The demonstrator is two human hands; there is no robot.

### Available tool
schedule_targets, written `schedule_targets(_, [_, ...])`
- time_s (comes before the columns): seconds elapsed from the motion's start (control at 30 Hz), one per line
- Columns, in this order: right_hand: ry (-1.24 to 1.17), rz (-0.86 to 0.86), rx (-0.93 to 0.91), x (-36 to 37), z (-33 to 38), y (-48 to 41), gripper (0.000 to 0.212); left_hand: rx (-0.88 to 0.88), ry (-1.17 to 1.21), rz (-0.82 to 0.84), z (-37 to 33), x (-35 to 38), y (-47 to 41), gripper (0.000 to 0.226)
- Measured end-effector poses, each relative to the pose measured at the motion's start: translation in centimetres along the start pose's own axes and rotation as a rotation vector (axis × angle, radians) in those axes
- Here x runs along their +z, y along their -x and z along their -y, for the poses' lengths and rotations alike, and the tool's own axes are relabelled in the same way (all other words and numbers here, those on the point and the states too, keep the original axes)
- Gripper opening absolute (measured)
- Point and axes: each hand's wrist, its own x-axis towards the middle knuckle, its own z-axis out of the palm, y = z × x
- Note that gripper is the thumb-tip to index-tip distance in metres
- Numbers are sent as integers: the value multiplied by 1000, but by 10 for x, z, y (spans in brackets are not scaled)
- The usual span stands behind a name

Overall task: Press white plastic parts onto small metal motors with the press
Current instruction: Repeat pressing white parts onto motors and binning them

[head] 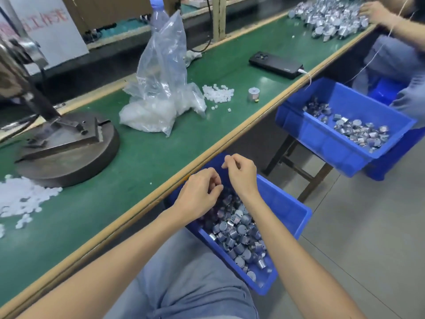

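Both my hands hover over a blue bin [285, 203] full of small silver motors [236, 229], set below the table's front edge. My left hand [199, 195] has its fingers loosely curled, with nothing visible in them. Just right of it and a little farther away, my right hand [241, 174] has thumb and forefinger close together, and I see nothing between them. The dark metal press [66, 146] stands on the green table [161, 157] at the left. White plastic parts [20, 199] lie heaped in front of it. A second heap of white parts [218, 93] lies mid-table.
A clear plastic bag [161, 100] of white parts and a water bottle [158, 17] stand mid-table. One motor [253, 94] and a black phone [276, 64] lie beyond. A second blue bin [340, 139] holds motors. Another person's hand [377, 12] works a motor pile [328, 17].
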Motion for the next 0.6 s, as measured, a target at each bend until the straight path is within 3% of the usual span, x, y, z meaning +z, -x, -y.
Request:
schedule_targets(0.23, [-177, 117, -236, 63, 94, 1, 44, 10, 90, -290, 1, -90, 16, 16])
schedule_targets(0.33, [-252, 247, -314, 103, 133, 6, 46, 0, 51, -408, 13, -140, 39, 21])
schedule_targets(0.5, [-360, 503, -483, 181, 196, 28, 43, -139, 59, -696, 38, -223, 91, 21])
schedule_targets(0.6, [-396, 654, -554, 226, 234, 53, 38, -244, -56, -853, 52, -268, 132, 20])
